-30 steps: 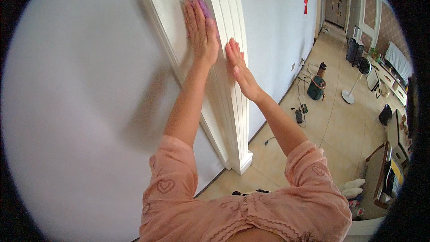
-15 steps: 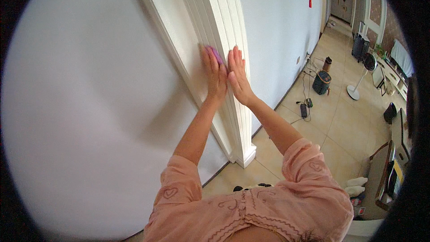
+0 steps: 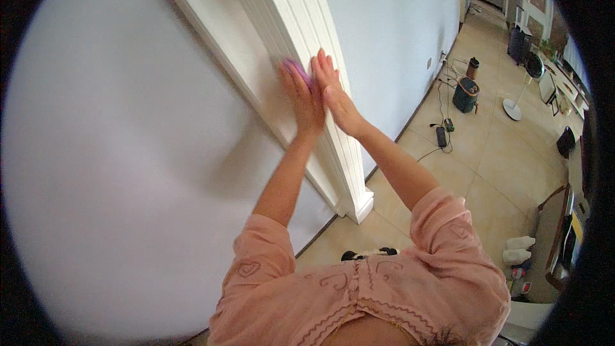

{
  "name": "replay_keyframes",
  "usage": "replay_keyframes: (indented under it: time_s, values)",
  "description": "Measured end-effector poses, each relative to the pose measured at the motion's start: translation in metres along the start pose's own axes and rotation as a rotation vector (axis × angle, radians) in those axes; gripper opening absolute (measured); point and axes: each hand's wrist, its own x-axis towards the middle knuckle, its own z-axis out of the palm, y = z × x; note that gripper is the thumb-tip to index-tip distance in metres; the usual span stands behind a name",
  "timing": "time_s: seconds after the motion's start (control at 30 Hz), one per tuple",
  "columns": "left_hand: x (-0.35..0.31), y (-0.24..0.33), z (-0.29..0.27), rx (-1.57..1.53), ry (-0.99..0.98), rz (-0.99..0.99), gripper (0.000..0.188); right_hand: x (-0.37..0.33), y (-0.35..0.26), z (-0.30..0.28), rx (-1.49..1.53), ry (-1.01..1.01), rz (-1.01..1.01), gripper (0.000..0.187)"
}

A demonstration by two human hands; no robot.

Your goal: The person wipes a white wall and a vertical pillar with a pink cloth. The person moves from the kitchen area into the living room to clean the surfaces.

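Pressing purple cloth [image 3: 296,69] | left hand [image 3: 302,97] | white door frame [image 3: 282,19]

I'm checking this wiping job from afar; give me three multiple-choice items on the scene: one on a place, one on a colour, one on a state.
1. Where does the cloth sit?
A. on the floor tiles
B. under the left hand, against the white door frame
C. draped over the fan

2. What colour is the cloth?
A. purple
B. green
C. orange

3. How is the right hand set?
A. clenched in a fist
B. hanging at the person's side
C. flat, fingers straight, against the frame

Answers: 1 B, its edge shows past the fingers on the frame. 2 A, that edge is purple. 3 C, the palm lies open on the ribbed moulding.
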Motion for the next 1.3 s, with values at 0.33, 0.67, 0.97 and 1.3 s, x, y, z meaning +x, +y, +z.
replay_keyframes:
  time_s: [0.33,0.67,0.97,1.3]
  values:
    - [0.068,0.017,-0.030,-0.224,0.050,0.041,0.071,0.002,0.001,-0.006,0.063,-0.022,0.020,0.069]
    - [0.060,-0.006,-0.032,-0.272,0.029,0.097,0.074,-0.001,0.006,-0.004,0.052,0.030,-0.089,0.061]
    - [-0.122,-0.029,0.017,-0.198,-0.144,-0.187,0.065,-0.004,0.007,-0.004,0.013,0.040,-0.070,0.062]
    - [-0.026,-0.007,-0.009,-0.194,0.111,0.040,0.057,-0.007,0.004,-0.006,0.064,-0.058,-0.024,0.061]
